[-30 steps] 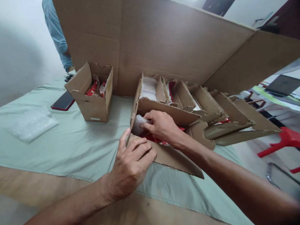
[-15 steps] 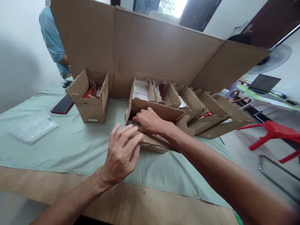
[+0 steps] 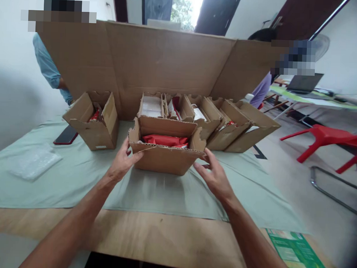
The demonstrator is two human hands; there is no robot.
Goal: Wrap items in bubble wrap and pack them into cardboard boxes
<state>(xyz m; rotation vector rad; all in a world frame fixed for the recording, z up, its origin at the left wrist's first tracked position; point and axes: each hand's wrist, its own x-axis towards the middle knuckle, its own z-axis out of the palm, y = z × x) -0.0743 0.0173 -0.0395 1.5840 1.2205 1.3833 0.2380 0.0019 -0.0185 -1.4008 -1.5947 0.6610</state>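
A small open cardboard box [image 3: 162, 159] stands upright on the green cloth [image 3: 153, 191] in front of me, with a red packet [image 3: 165, 139] lying inside it. My left hand [image 3: 121, 163] touches the box's left front corner, thumb up on the rim and fingers spread. My right hand [image 3: 213, 176] is at the box's right side, fingers spread and holding nothing.
Another small open box [image 3: 92, 123] stands to the left, beside a dark phone [image 3: 65, 134] and a bubble-wrap sheet [image 3: 34, 162]. A row of several open boxes [image 3: 214, 121] sits behind, before a tall cardboard sheet [image 3: 157, 65]. People stand behind it. A red chair [image 3: 324, 141] is at right.
My right hand came out of the box, which now stands upright facing me. Both hands moved to its sides. The bubble-wrapped item I was pushing in is out of sight.
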